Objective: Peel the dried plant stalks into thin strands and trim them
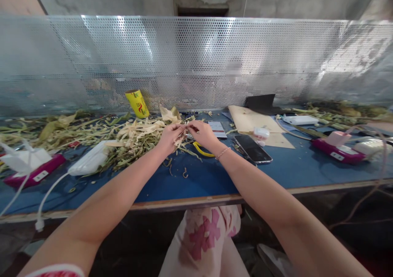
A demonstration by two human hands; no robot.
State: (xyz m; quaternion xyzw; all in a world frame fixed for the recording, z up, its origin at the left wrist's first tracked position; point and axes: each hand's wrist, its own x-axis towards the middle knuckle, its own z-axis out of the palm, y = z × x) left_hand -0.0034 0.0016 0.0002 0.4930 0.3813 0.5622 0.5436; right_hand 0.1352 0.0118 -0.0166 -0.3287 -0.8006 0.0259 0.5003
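My left hand (171, 138) and my right hand (202, 133) meet over the blue table, fingers closed and their tips close together. Pale, dry strips of corn husk (179, 141) show between and just below the fingertips. The exact spot where the fingers pinch is partly hidden. To the left, beside my left hand, spreads a heap of dried husk strips (132, 140), pale on top and greenish below. A yellow band-like loop (203, 150) lies under my right wrist. Small curled scraps (185, 173) are scattered nearer the table edge.
A phone (253, 148), a small white-lidded jar (261, 133), a printed card (217, 129) and brown paper (250, 119) lie to the right. A yellow tube (137, 104) stands behind the heap. Power strips (337, 151) with cables sit at both sides. A perforated metal screen (196, 64) rises behind.
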